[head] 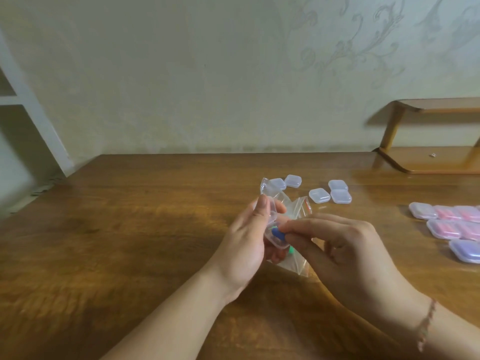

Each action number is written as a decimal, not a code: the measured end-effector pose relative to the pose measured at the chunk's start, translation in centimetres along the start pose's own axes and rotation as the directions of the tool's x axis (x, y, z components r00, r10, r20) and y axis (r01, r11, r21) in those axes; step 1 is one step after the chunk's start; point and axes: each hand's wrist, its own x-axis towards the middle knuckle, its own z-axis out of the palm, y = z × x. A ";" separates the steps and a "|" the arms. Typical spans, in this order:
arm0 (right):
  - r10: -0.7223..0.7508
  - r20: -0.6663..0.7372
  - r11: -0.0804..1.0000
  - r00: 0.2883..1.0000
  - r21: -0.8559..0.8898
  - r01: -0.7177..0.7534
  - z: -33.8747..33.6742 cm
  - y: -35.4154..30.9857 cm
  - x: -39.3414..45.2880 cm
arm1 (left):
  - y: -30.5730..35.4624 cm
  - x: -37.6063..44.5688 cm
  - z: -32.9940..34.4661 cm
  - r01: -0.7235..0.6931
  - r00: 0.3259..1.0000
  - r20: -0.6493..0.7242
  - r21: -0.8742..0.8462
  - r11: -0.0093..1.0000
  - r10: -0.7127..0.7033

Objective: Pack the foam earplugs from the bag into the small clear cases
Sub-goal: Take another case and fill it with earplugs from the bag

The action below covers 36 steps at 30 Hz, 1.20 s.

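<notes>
My left hand [248, 242] holds a small clear case [272, 229] with its lid swung up, above the middle of the wooden table [130, 229]. The fingertips of my right hand [345, 248] pinch a blue foam earplug [278, 233] at the mouth of that case. A clear zip bag [296, 261] lies crumpled under and behind both hands, with a green earplug [291, 251] showing through it. Several clear cases with nothing in them [330, 194] lie closed behind the bag.
At the right edge lies a cluster of closed cases with pink earplugs [452, 219] and one with purple ones [467, 250]. A small wooden shelf [428, 157] stands at the back right against the wall. A white frame leans at the far left.
</notes>
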 end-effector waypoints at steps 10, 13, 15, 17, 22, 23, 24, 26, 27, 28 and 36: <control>-0.029 0.097 0.999 0.995 0.030 0.026 -0.3 -0.4 0.0 | -0.5 0.1 -0.3 0.001 0.999 0.052 0.073 0.997 -0.005; -0.020 0.083 0.998 0.996 0.063 0.015 -0.5 -0.4 0.2 | -0.5 0.2 -0.7 -0.034 0.997 0.069 0.122 0.992 0.026; -0.031 0.017 0.991 0.999 0.130 0.029 -0.9 -0.4 0.4 | -0.4 0.2 -0.8 -0.070 0.995 0.076 0.140 0.988 0.060; 0.012 -0.096 0.989 0.995 0.150 0.002 -1.1 0.2 0.5 | -0.4 0.3 -1.0 -0.103 0.994 0.054 0.145 0.984 0.096; 0.245 -0.120 0.958 0.962 -0.123 -0.259 -0.7 3.7 0.8 | -0.3 0.6 -1.3 -0.141 0.990 0.010 0.117 0.983 0.141; 0.256 -0.066 0.942 0.964 -0.205 -0.265 -0.5 4.1 0.8 | -0.3 0.7 -1.4 -0.137 0.990 -0.003 0.110 0.984 0.138; 0.257 -0.008 0.932 0.966 -0.263 -0.250 -0.2 4.4 0.7 | -0.3 0.7 -1.4 -0.133 0.991 -0.015 0.108 0.985 0.135; 0.245 0.073 0.923 0.967 -0.323 -0.210 0.1 4.4 0.8 | -0.4 0.9 -1.6 -0.128 0.990 -0.038 0.102 0.986 0.133; 0.226 0.087 0.922 0.970 -0.340 -0.184 0.3 4.3 1.0 | -0.5 0.9 -1.6 -0.123 0.991 -0.044 0.096 0.988 0.128; 0.195 0.102 0.921 0.975 -0.360 -0.147 0.4 4.3 1.2 | -0.5 1.0 -1.6 -0.115 0.992 -0.048 0.096 0.989 0.120; 0.310 0.103 0.798 0.945 -0.568 -0.200 0.5 4.5 1.6 | -1.1 1.1 -1.6 -0.061 0.997 -0.038 0.179 0.982 0.069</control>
